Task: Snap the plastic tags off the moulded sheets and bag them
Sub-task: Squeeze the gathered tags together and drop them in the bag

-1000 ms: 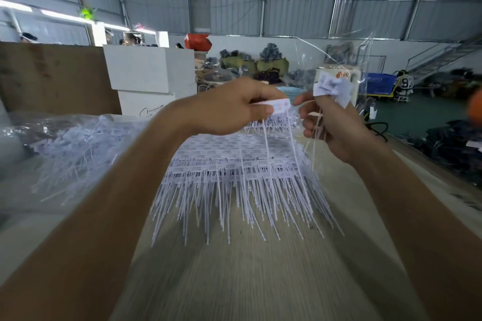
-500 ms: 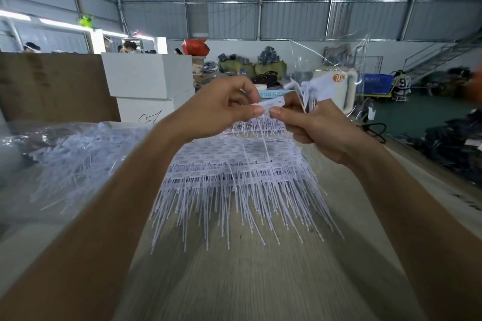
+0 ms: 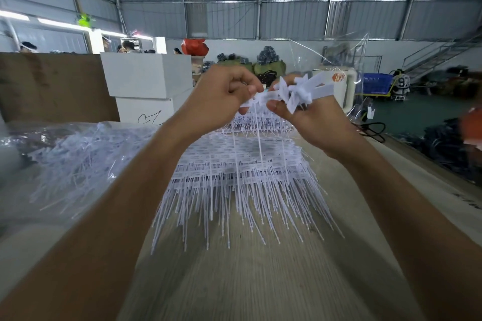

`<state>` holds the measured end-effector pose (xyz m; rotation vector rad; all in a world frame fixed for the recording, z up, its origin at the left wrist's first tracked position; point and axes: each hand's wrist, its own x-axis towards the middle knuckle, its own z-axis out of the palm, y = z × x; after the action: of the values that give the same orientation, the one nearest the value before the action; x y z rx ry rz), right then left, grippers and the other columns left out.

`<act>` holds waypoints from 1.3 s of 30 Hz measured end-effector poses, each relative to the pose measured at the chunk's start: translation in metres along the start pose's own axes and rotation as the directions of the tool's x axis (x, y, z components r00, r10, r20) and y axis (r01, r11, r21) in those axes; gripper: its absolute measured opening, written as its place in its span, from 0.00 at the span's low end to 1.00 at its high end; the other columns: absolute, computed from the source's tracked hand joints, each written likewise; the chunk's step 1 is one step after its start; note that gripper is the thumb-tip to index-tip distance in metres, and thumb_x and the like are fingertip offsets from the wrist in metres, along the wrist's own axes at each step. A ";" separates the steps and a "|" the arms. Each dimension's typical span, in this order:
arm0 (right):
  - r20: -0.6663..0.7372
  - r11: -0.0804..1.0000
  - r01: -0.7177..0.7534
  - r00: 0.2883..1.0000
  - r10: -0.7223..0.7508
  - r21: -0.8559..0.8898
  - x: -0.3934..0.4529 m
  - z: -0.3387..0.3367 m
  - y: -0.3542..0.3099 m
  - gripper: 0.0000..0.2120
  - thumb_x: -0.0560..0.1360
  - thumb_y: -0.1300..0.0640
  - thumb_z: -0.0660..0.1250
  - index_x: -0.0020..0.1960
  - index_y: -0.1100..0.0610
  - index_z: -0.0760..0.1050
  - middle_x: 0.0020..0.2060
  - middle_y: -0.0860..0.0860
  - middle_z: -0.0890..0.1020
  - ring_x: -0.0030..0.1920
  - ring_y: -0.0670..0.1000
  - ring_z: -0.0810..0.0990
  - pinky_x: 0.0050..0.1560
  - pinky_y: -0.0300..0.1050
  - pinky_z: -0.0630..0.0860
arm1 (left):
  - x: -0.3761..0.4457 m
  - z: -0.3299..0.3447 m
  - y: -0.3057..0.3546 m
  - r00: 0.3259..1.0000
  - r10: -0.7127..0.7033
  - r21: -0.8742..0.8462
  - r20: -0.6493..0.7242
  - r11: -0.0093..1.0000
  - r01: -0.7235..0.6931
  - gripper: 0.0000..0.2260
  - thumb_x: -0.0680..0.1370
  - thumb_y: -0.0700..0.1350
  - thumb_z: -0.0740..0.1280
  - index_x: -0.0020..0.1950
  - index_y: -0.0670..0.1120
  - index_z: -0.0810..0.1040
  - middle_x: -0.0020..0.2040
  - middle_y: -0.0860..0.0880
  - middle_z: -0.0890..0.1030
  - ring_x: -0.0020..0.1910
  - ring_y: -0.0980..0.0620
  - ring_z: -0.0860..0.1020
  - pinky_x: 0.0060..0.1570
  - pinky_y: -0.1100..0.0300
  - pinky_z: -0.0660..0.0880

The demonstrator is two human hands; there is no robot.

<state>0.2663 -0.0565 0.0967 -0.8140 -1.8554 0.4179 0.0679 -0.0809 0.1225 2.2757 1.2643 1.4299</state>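
Head view: the left hand [image 3: 221, 96] pinches one white tag strip [image 3: 257, 99] between thumb and forefinger, while the right hand [image 3: 310, 117] nips the strip's other end and clutches a bunch of loose tags [image 3: 300, 91] in curled fingers. Uncut moulded sheets [image 3: 234, 164] lie on the table [image 3: 234, 281] beneath; a clear bag [image 3: 339, 60], possibly looped on the right hand, hangs behind. Twisting unevenly could tear the tag; the crowded right fist might spill its bunch.

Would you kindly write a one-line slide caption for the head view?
Left hand and right hand pinch a white tag strip above the moulded sheets.
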 end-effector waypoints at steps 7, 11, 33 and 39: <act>-0.104 0.852 0.389 0.888 -0.448 -0.350 0.000 0.007 -0.004 0.12 0.69 0.72 0.63 0.48 0.63 0.80 0.44 0.48 0.81 0.45 0.44 0.76 0.52 0.31 0.73 | 0.000 -0.006 -0.002 0.986 -0.153 -0.287 0.067 0.943 0.166 0.06 0.80 0.36 0.68 0.51 0.45 0.83 0.36 0.51 0.80 0.31 0.55 0.75 0.33 0.62 0.74; -0.060 0.887 0.341 0.924 -0.377 -0.312 0.003 0.004 -0.004 0.14 0.71 0.70 0.65 0.54 0.61 0.82 0.49 0.56 0.83 0.45 0.41 0.74 0.53 0.28 0.73 | -0.004 -0.010 -0.005 0.983 -0.114 -0.360 0.145 0.919 0.159 0.06 0.81 0.37 0.66 0.54 0.42 0.81 0.34 0.46 0.76 0.27 0.56 0.69 0.29 0.64 0.68; -0.008 0.890 -0.281 0.953 0.304 0.358 -0.001 0.010 0.004 0.19 0.85 0.51 0.59 0.39 0.56 0.75 0.24 0.48 0.74 0.21 0.46 0.62 0.25 0.35 0.56 | -0.003 0.003 0.003 0.951 0.082 -0.112 0.297 0.992 -0.050 0.09 0.80 0.41 0.69 0.57 0.47 0.72 0.37 0.48 0.83 0.35 0.55 0.80 0.35 0.64 0.75; -0.014 0.667 -0.394 0.855 0.519 0.633 0.002 0.023 -0.007 0.12 0.82 0.62 0.58 0.40 0.58 0.72 0.22 0.50 0.70 0.22 0.46 0.61 0.24 0.36 0.53 | -0.008 0.007 0.013 0.934 0.095 -0.128 0.346 0.990 -0.053 0.09 0.80 0.39 0.69 0.57 0.45 0.72 0.41 0.45 0.83 0.40 0.45 0.81 0.38 0.48 0.77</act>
<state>0.2420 -0.0584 0.0928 -0.8178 -1.1793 1.1607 0.0788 -0.0926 0.1208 2.3821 0.9695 1.0213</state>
